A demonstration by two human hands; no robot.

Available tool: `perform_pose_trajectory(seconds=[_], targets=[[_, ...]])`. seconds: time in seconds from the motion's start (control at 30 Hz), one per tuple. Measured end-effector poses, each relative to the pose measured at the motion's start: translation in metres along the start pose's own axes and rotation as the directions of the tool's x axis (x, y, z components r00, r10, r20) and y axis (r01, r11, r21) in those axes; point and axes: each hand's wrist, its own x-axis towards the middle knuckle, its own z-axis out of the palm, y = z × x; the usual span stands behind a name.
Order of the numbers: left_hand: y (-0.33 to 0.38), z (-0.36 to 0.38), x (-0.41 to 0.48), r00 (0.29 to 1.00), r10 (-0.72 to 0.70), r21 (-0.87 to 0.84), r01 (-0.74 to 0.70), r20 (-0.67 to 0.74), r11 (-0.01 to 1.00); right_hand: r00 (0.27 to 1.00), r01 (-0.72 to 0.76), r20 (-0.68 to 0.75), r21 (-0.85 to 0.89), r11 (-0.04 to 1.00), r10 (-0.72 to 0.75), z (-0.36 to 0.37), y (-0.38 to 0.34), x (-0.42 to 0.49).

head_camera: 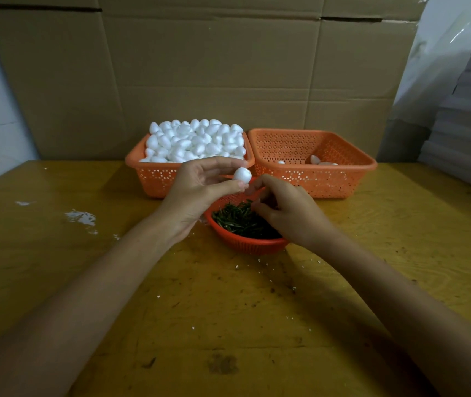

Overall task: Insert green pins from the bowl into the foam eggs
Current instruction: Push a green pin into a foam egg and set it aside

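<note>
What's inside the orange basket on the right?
A few foam eggs lie in the right basket; its front wall hides the rest of the floor.

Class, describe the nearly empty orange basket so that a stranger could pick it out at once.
On the yellow wooden table, before the cardboard wall, two orange perforated baskets stand side by side. Look at the right basket. The left basket is heaped with white foam eggs, while this one holds only a few.
</note>
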Motion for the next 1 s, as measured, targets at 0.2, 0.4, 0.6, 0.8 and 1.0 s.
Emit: perform_pose_trajectory(seconds=[0.2,0.4,0.6,0.8,1.0], targets=[[0.000,-0.002,-0.001,1.000,-0.020,-0.008,0.020,-0.008,1.000,1.000,-0.007,-0.021,0.021,1.000,0.007,0.000,0.000,0.001],[0.000,-0.001,0.000,1.000,-0.013,0.090,0.012,0.010,0.996,0.981,-0.064,-0.154,0.312,0.948,0.117,-0.003,-0.004,0.000],[0.001,-0.001,-0.001,0.999,-0.001,0.146,-0.005,0.042,0.989,0.988,-0.046,-0.126,0.321,0.946,0.090,-0.003,-0.001,0.001],[0.002,-0.001,-0.001,1.000,-0.019,0.062,0.018,0.021,0.998,0.996,-0.033,-0.074,0.293,0.956,0.057,-0.004,0.003,0.004],[0.005,-0.001,-0.002,0.998,-0.058,-0.056,0.060,0.032,0.997,0.999,0.033,0.008,0.028,0.999,-0.033,0.000,0.006,0.001]])
